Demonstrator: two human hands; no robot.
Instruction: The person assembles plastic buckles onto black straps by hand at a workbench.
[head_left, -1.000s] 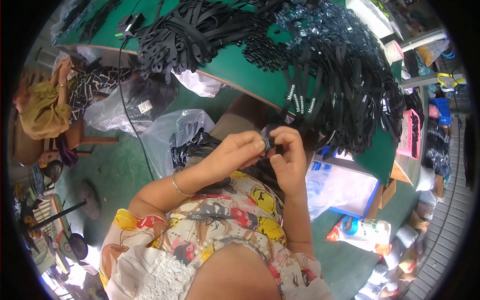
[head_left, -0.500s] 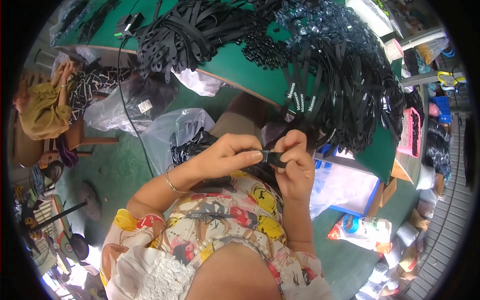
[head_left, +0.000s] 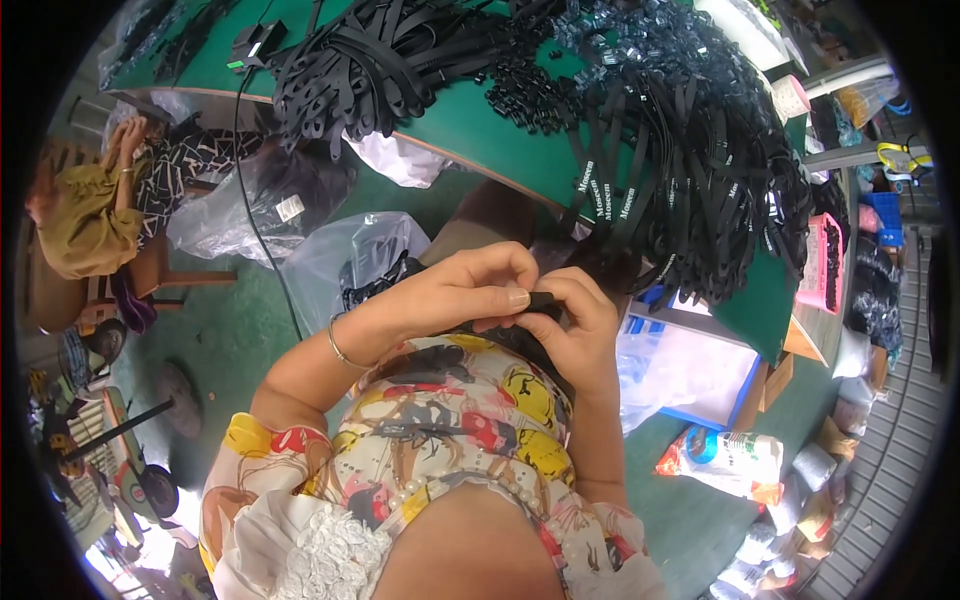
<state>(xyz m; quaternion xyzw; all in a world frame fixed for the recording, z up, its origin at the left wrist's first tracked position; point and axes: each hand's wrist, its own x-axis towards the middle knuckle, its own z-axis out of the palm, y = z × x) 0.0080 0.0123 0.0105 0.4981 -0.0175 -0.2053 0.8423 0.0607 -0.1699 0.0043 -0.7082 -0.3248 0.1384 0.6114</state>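
Note:
In front of my belly, both hands meet over a short stretch of black strap (head_left: 541,299). My left hand (head_left: 478,287) pinches it between thumb and fingers. On its other side, the curled fingers and thumb of my right hand (head_left: 583,322) close on the same strap. Most of the strap is hidden by my fingers, and no buckle shows on it now. Past my right hand, a thick bunch of black straps (head_left: 690,190) with white lettering hangs over the edge of the green table (head_left: 470,140).
More black straps (head_left: 365,60) lie on the table's left, beside small black plastic pieces (head_left: 525,95) and a heap of dark translucent parts (head_left: 640,35). A cable (head_left: 262,225) hangs down at left. A pink basket (head_left: 822,262) stands right. Another person (head_left: 95,215) sits far left.
My hands have drawn closer together and turned on the strap. The black buckle that showed between them is now covered by my fingers. My right hand sits slightly lower.

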